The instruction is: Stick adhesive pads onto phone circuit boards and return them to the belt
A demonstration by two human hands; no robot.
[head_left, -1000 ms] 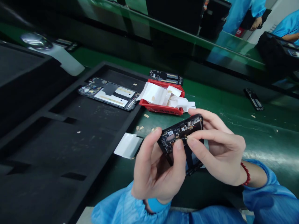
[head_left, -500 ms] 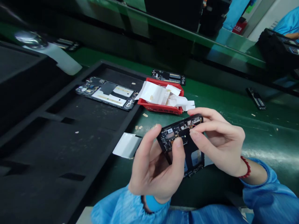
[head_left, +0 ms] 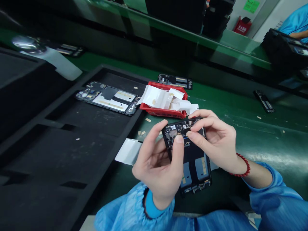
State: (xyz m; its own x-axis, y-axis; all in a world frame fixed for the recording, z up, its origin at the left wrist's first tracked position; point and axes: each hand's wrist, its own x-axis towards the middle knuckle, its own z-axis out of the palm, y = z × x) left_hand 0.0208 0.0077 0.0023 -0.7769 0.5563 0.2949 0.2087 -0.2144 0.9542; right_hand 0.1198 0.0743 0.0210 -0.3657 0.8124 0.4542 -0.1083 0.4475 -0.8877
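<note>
An opened phone (head_left: 201, 168), its circuit board and inner frame bare, is held tilted above the bench. My left hand (head_left: 160, 163) grips its left side, thumb lying on the circuit board and fingers along the edge and behind. At the board's upper right, my right hand (head_left: 215, 139) has thumb and index finger pressed together; whatever is between their tips is too small or hidden to make out. Another finger of that hand rests by the phone's top edge. Beyond the hands stands a red bin (head_left: 166, 113) with white paper strips (head_left: 157, 97) heaped in it.
At left lies a black foam tray (head_left: 101, 134) with another opened phone (head_left: 108, 98) on it. More opened phones sit behind the bin (head_left: 175, 81) and at right (head_left: 264, 101). White film (head_left: 128, 151) and small scraps lie on the green bench. A co-worker's blue sleeve (head_left: 295, 21) shows far right.
The phone has tipped so that more of its lower half faces me. Both hands have shifted slightly left, the right fingertips staying at the board's upper right.
</note>
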